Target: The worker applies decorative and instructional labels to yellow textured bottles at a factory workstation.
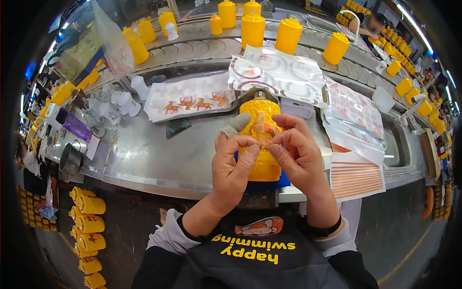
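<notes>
A yellow bottle-shaped jar (260,166) with a textured surface lies in front of me, its neck pointing away, over a blue support (284,182). On its upper side is an orange and brown horse decal (264,126). My left hand (233,166) pinches the decal's lower edge between thumb and a finger; a grey cover (237,124) wraps one raised fingertip. From the other side my right hand (301,156) pinches the same edge, fingers curled. Both hands rest close over the jar, and the exact bit between the fingertips is small and partly hidden.
Horse decal sheets (187,101) lie left of the jar; patterned sheets (279,74) and a striped sheet (356,176) lie behind and right. A dark green triangular piece (178,127) sits on the steel table. Yellow jars (252,31) stand on the conveyor; a sink (399,149) is at right.
</notes>
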Demonstrator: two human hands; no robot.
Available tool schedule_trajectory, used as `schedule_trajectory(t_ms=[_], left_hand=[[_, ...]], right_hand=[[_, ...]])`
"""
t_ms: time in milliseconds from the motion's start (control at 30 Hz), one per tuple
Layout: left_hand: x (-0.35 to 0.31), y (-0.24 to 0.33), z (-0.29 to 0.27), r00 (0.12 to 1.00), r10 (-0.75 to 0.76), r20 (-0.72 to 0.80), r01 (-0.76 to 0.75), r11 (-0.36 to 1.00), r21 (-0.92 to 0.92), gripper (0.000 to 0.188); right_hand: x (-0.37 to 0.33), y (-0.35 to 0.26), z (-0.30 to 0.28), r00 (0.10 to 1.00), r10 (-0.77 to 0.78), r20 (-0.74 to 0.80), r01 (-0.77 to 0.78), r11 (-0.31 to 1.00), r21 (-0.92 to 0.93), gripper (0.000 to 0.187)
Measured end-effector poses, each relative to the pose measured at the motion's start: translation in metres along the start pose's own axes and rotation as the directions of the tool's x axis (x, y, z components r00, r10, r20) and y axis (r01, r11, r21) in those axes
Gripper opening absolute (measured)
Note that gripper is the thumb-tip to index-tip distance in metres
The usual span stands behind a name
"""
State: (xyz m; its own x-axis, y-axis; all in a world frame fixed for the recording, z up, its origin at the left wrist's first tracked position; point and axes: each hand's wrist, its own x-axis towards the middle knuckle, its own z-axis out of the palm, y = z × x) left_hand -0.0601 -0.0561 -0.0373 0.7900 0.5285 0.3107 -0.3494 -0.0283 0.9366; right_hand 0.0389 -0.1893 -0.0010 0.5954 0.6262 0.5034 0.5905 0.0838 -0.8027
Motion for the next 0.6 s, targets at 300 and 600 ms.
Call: schedule_trajectory(t_ms=[300,600], left_hand=[[-0.001,-0.007,-0.017,0.996,-0.090,-0.004,0.090,0.995,0.037,0.011],[0.017,0.003,-0.002,0.951,0.232,0.206,-0.304,0.827,0.473,0.012]], right_hand=[[0.000,-0.006,-0.024,0.982,0.124,0.140,-0.117,0.991,-0.057,0.008],[0.002,0.003,-0.020,0.990,-0.015,0.143,0.038,0.986,-0.165,0.011]])
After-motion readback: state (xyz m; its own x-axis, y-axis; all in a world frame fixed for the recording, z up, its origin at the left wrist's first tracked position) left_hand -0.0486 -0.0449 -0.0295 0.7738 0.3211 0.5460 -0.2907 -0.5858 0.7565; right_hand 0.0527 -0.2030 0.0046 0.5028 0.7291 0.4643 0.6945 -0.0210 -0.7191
